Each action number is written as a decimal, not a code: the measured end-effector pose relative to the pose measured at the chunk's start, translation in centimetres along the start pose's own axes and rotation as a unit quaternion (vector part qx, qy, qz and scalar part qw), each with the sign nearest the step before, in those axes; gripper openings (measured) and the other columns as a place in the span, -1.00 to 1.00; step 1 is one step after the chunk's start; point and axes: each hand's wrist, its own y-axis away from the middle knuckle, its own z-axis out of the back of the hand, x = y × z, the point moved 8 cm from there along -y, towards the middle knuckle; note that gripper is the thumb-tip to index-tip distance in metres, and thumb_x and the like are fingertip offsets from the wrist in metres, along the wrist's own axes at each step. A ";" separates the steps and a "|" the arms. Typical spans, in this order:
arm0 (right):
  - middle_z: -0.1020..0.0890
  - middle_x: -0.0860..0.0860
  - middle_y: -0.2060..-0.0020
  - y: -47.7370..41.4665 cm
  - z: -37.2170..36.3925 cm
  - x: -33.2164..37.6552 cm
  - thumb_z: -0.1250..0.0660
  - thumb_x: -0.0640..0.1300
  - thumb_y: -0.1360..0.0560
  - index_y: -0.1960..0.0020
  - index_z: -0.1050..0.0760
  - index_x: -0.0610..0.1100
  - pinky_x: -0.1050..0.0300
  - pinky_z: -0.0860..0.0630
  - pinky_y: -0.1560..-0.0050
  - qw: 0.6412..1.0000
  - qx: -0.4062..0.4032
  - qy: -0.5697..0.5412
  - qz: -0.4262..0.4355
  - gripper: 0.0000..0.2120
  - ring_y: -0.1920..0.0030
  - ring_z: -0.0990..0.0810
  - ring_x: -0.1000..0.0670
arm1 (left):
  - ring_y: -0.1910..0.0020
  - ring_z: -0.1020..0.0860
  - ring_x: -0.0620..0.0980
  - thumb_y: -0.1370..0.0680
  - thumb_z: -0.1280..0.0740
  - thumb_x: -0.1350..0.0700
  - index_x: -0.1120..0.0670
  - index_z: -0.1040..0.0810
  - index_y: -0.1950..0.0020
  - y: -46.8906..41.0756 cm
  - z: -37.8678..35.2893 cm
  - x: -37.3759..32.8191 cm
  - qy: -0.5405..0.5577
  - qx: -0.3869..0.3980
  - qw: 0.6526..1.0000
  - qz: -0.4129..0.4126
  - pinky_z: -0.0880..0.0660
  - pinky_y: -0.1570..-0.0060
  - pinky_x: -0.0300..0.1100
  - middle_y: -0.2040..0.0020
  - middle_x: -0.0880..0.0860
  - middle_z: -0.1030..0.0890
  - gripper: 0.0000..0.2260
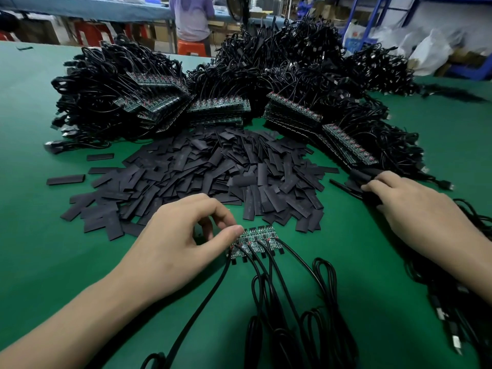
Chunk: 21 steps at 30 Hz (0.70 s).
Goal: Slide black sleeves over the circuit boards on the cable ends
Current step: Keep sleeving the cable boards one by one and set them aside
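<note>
1. Sleeve pile (213,169): loose flat black sleeves heaped on the green table (40,222). It serves as the landmark for all the entries here.
2. Bare boards (257,239): a short row set side by side, just on the near side of the sleeve pile. Their cables (279,288) trail nearer still. No board in the row wears a sleeve.
3. Left hand (181,235): at the row's left end, near side of the sleeve pile. Its thumb and curled forefinger pinch the end board.
4. Right hand (415,206): right of the sleeve pile, with fingers bent over dark pieces (364,175). It cannot be told whether the hand grips them or only rests on them, nor whether they are finished, sleeved ends.
5. Board stacks (221,106): several stacks with bundled cable, beyond the sleeve pile. Their green faces are exposed, so they are unsleeved.
6. Progress, as a judgement: early. The stacks and the near row remain to be done, and finished stock, if any, is only what lies under the right hand.
</note>
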 end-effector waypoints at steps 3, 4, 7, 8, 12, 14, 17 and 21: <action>-0.51 0.07 -0.27 0.1 0.4 -1.0 -0.39 -0.17 -0.57 -0.35 -0.49 0.01 -0.03 -0.63 0.17 1.000 -0.016 -0.016 0.005 -0.63 -0.16 -0.60 -0.11 | 0.07 -0.61 -0.09 -0.47 -0.29 -0.32 -0.18 -0.63 0.04 0.1 -0.2 -0.1 -0.007 0.010 1.000 0.004 -0.54 0.06 -0.13 0.05 -0.20 -0.60 -0.72; -0.53 0.06 -0.27 0.1 0.5 -1.1 -0.41 -0.16 -0.56 -0.34 -0.51 0.00 -0.05 -0.64 0.12 1.000 -0.019 -0.017 0.003 -0.63 -0.17 -0.60 -0.12 | 0.05 -0.59 -0.12 -0.47 -0.27 -0.35 -0.19 -0.64 -0.01 0.1 -0.3 -0.1 -0.019 0.017 1.000 0.007 -0.54 0.05 -0.11 0.03 -0.21 -0.59 -0.68; -0.57 -0.08 -0.24 -0.1 1.2 -0.7 -0.46 -0.08 -0.53 -0.31 -0.56 -0.11 -0.13 -0.57 -0.10 1.000 -0.021 -0.002 0.005 -0.63 -0.22 -0.55 -0.19 | 0.03 -0.52 -0.24 -0.42 -0.17 -0.50 -0.24 -0.61 -0.15 0.4 -0.6 -0.2 -0.090 0.044 0.995 0.011 -0.51 0.04 -0.21 0.00 -0.27 -0.51 -0.49; -0.56 -0.12 -0.25 0.0 1.6 -0.2 -0.46 -0.05 -0.53 -0.31 -0.57 -0.14 -0.16 -0.54 -0.17 1.000 -0.021 -0.008 0.009 -0.61 -0.26 -0.52 -0.21 | 0.03 -0.51 -0.25 -0.40 -0.13 -0.55 -0.26 -0.60 -0.17 0.4 -0.6 -0.3 -0.114 0.053 0.992 0.011 -0.49 0.03 -0.24 0.00 -0.28 -0.49 -0.44; -0.54 -0.03 -0.25 0.7 5.0 3.5 -0.35 0.10 -0.54 -0.29 -0.58 -0.05 -0.12 -0.50 -0.27 0.990 -0.058 -0.114 0.057 -0.62 -0.30 -0.48 -0.10 | -0.01 -0.47 -0.22 -0.34 -0.12 -0.62 -0.27 -0.58 -0.15 0.4 -0.9 -0.2 -0.164 0.082 0.983 0.014 -0.48 -0.04 -0.20 -0.03 -0.29 -0.45 -0.38; -0.54 0.12 -0.19 1.0 6.7 5.9 -0.25 0.20 -0.54 -0.25 -0.57 0.08 0.00 -0.46 -0.28 0.969 -0.060 -0.224 0.082 -0.63 -0.25 -0.48 0.07 | -0.03 -0.45 -0.24 -0.31 -0.22 -0.58 -0.25 -0.57 -0.13 0.3 -1.1 -0.1 -0.151 0.092 0.984 0.021 -0.46 -0.05 -0.21 -0.03 -0.28 -0.44 -0.43; -0.58 0.26 -0.06 1.2 7.7 10.2 -0.21 0.26 -0.51 -0.15 -0.61 0.15 0.32 -0.38 -0.13 0.925 -0.036 -0.359 0.118 -0.65 -0.08 -0.50 0.27 | -0.01 -0.48 -0.27 -0.27 -0.42 -0.41 -0.20 -0.55 -0.04 0.2 -0.9 -0.2 -0.083 0.079 0.993 0.025 -0.43 0.03 -0.32 0.00 -0.26 -0.48 -0.54; -0.62 0.26 0.04 1.1 6.4 15.2 -0.23 0.32 -0.46 -0.07 -0.62 0.15 0.22 -0.44 -0.09 0.890 0.023 -0.435 0.133 -0.64 -0.04 -0.54 0.28 | 0.11 -0.56 -0.12 -0.32 -0.62 -0.04 -0.13 -0.56 -0.01 -0.1 -0.2 -1.4 0.011 0.029 1.000 0.003 -0.45 0.16 -0.31 0.13 -0.13 -0.61 -0.65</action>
